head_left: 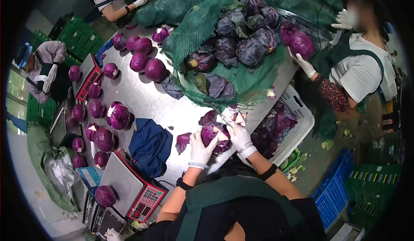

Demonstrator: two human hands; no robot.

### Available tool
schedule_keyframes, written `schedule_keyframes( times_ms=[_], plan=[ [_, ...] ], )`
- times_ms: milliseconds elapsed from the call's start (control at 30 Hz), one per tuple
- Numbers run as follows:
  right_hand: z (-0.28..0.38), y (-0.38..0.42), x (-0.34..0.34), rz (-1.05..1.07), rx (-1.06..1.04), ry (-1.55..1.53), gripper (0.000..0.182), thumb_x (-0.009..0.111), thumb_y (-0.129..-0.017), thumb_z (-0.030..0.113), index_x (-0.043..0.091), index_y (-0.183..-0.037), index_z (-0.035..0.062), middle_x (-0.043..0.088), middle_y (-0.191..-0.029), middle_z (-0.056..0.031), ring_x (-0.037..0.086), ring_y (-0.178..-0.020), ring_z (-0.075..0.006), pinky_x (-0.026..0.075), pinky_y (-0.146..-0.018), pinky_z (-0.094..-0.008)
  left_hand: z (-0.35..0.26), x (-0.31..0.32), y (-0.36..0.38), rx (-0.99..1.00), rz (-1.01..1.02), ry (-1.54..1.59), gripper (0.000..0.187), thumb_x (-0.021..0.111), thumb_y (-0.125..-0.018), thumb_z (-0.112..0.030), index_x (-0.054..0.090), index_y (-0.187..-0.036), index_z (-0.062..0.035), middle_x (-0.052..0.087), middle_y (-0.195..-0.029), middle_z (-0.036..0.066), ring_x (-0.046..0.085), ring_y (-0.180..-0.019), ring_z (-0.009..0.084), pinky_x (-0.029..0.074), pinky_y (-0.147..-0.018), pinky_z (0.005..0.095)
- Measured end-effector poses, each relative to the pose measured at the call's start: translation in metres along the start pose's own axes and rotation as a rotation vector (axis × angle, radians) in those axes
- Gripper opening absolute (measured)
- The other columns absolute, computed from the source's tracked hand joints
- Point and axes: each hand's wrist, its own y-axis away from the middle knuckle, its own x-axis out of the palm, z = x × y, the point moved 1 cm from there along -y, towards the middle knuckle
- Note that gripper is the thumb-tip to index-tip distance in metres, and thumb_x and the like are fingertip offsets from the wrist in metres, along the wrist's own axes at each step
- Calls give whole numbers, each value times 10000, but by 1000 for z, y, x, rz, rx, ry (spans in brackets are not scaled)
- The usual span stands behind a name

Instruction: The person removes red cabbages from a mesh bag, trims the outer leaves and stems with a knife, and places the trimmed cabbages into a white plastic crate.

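Note:
A red cabbage (pixel 214 143) with a pale cut patch on top sits at the near edge of the metal table. My left hand (pixel 202 148), in a white glove, grips its left side with the fingers bent round it. On the right, my gloved right hand (pixel 239 136) is closed close against the same cabbage. A thin pale strip, which looks like a small knife (pixel 224 118), sticks out past its fingertips; the handle is hidden. Loose purple leaves (pixel 183 142) and a cut piece with white flesh (pixel 239 118) lie around the cabbage.
Green netting (pixel 185 47) holds a pile of dark untrimmed cabbages (pixel 252 47). Several shiny cabbages (pixel 117 115) stand at left, near a blue cloth (pixel 149 146) and a scale (pixel 129 185). A white basket (pixel 304 116) holds leaves at right. A co-worker's hand (pixel 305 64) holds a cabbage.

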Motion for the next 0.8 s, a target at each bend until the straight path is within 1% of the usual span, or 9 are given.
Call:
schedule_keyframes(
  times_ms=[267,300,333,400,433,467,533,600,800],
  plan=[
    [-85,-19,37,-208,91,-200,365,472,-917,278,513,-1219,78,637,-951,-187,628,-817,-327,482,-730,-372,29,-7,-6,224,95,-103,566,619,-808,-384,457,-1255,-77,512,-1125,204,501,-1035,367,408,-888,446],
    [-44,-16,-2,147,602,-447,390,450,-923,256,484,-1254,53,616,-1056,-170,607,-936,-275,454,-818,-312,60,3,-1,325,129,-72,531,613,-823,-341,457,-1252,-68,507,-1159,195,500,-1066,344,414,-880,430],
    [-50,-8,3,45,473,-547,385,442,-921,235,479,-1258,54,595,-1089,-185,588,-1001,-255,437,-859,-292,84,9,5,426,160,-43,497,607,-838,-297,457,-1248,-59,502,-1193,186,498,-1096,322,421,-871,413],
    [-73,4,23,-103,209,-307,376,445,-922,229,479,-1259,66,594,-1091,-197,599,-985,-257,450,-841,-293,90,1,14,102,267,451,449,591,-852,-210,454,-1245,-38,492,-1236,161,484,-1139,270,412,-898,370],
    [-77,11,34,-332,61,-229,242,496,-889,316,574,-1021,128,602,-837,-198,600,-765,-344,483,-629,-423,73,-17,11,85,160,291,430,558,-862,-143,438,-1256,-17,496,-1229,140,476,-1137,240,385,-940,343],
    [-70,18,34,-326,83,-229,242,496,-889,316,574,-1021,128,602,-837,-198,600,-765,-344,483,-629,-423,21,-40,10,-206,79,467,514,633,-816,-167,427,-1244,29,490,-1222,174,470,-1136,267,355,-974,355],
    [-37,22,15,-201,32,-18,213,525,-872,316,572,-991,145,611,-810,-159,607,-783,-336,489,-644,-423,11,-35,-2,113,-34,267,645,724,-733,-227,424,-1221,69,483,-1202,219,471,-1117,307,355,-968,372],
    [-16,21,10,-183,-143,86,220,519,-869,312,545,-1019,152,622,-788,-131,609,-692,-335,492,-606,-417,-5,-9,-10,163,157,121,943,801,-583,-414,371,-1261,80,439,-1231,271,435,-1135,381,345,-985,416],
    [-28,0,3,79,139,208,185,497,-853,255,514,-991,133,621,-753,-168,611,-705,-361,474,-626,-481,-22,25,0,288,-10,-313,974,761,-570,-484,365,-1286,45,416,-1271,249,377,-1163,439,350,-973,482]
  ],
)
